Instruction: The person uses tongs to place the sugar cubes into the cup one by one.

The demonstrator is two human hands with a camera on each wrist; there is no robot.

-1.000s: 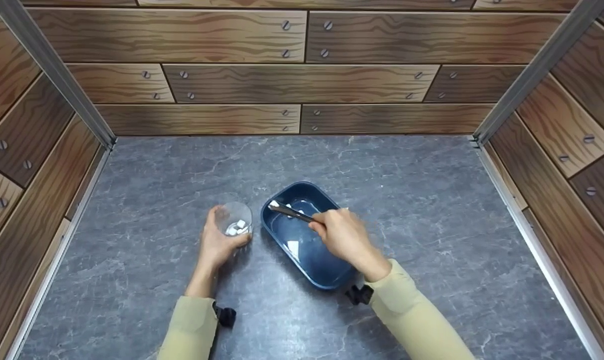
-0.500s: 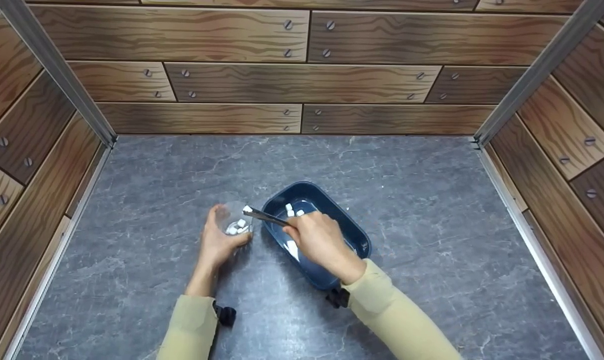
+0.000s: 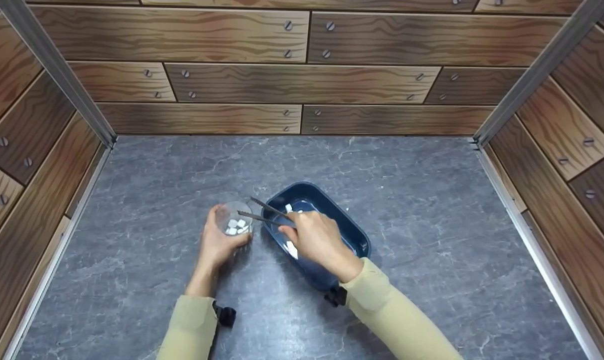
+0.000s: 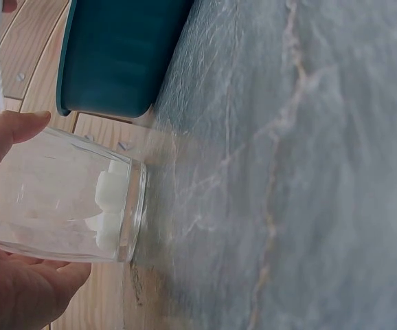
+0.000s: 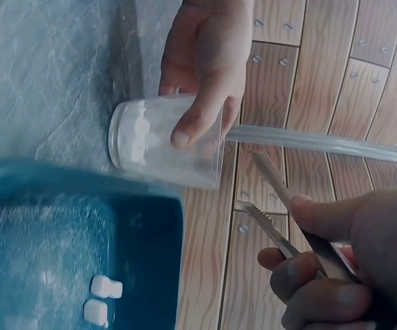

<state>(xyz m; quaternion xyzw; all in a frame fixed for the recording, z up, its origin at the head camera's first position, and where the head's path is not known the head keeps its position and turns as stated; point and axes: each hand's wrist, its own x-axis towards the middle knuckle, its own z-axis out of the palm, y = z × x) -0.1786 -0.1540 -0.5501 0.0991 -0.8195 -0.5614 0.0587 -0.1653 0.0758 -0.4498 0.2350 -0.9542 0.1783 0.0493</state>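
Several white cubes [image 3: 232, 231] sit in the glass [image 4: 54, 192] your left grip [image 3: 219, 245] holds, between the table's [image 3: 412, 200] left edge and the tub [image 4: 123, 55]. Your right grip [image 3: 317, 237] holds the tongs [image 3: 264, 218], tips parted on nothing. You seem to be releasing a cube; next probably calls for pinching another from the tub.

Wood-print panels [image 3: 302, 80], metal posts [image 3: 57, 70] and a marbled surface [image 3: 427, 200] suggest a lab booth

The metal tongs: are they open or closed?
Open: in the right wrist view, the metal tongs have their tips apart, nothing between.
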